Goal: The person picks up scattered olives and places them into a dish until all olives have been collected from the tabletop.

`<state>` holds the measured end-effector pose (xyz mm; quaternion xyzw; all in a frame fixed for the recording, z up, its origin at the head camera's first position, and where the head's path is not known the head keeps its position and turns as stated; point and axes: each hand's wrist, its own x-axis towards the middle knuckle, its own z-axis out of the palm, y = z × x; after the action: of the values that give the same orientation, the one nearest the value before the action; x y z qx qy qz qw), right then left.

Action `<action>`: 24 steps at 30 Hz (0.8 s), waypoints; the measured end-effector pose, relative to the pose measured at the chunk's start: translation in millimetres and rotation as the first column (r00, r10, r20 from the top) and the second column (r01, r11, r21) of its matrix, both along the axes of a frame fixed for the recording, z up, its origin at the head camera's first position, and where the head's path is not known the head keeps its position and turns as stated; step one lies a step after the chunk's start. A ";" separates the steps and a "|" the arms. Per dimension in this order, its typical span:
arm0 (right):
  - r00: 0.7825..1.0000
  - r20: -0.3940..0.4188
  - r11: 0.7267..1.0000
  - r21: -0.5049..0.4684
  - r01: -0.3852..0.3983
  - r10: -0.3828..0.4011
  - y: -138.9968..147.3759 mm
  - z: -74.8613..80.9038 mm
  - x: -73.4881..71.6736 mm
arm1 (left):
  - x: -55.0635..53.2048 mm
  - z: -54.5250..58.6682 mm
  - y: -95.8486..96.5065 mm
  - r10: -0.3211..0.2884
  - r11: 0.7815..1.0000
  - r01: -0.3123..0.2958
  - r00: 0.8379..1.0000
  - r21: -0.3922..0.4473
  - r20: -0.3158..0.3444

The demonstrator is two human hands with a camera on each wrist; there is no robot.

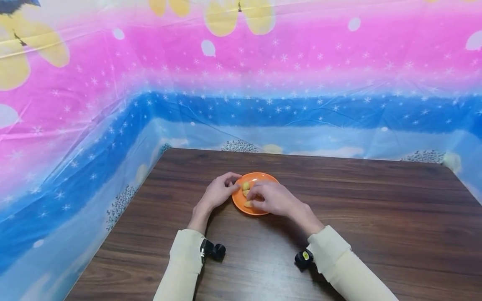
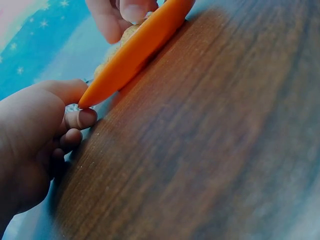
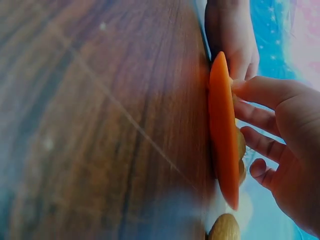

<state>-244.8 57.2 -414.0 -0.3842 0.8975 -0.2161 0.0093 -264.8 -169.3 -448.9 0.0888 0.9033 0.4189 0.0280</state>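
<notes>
An orange plate (image 1: 238, 202) on the wooden table holds several small, rounded, yellowish-brown pieces (image 1: 246, 186) of unclear kind. My left hand (image 1: 218, 192) grips the plate's left rim. In the left wrist view its thumb (image 2: 72, 91) lies above the rim, with a fingertip below. Over the plate is my right hand (image 1: 276, 198), thumb and forefinger at a yellowish piece (image 1: 247, 204) near the front and seeming to pinch it. The right wrist view shows its other fingers (image 3: 262, 145) spread loosely above more pieces (image 3: 241, 145). The right hand hides part of the plate.
Past the plate, a brownish oval piece (image 3: 225, 229) appears in the right wrist view. The dark wooden table (image 1: 376, 217) extends to both sides. A pink and blue patterned cloth (image 1: 301, 88) hangs behind it and at its left. Black wrist cameras (image 1: 214, 250) sit at both cuffs.
</notes>
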 end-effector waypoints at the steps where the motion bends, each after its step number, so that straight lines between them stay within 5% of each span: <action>1: 1.000 -0.002 1.000 0.000 0.006 -0.006 1.9 0.1 0.6 | -0.1 -0.1 0.1 0.001 1.000 -0.001 1.000 0.001 -0.001; 24: 0.990 0.097 0.986 -0.117 0.116 -0.105 65.9 9.5 4.8 | 0.6 2.7 2.0 0.002 1.000 -0.002 1.000 0.006 0.003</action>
<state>-240.0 123.1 -404.5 -0.3235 0.9012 -0.2881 0.0145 -264.2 -167.3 -446.2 0.0875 0.9020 0.4217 0.0287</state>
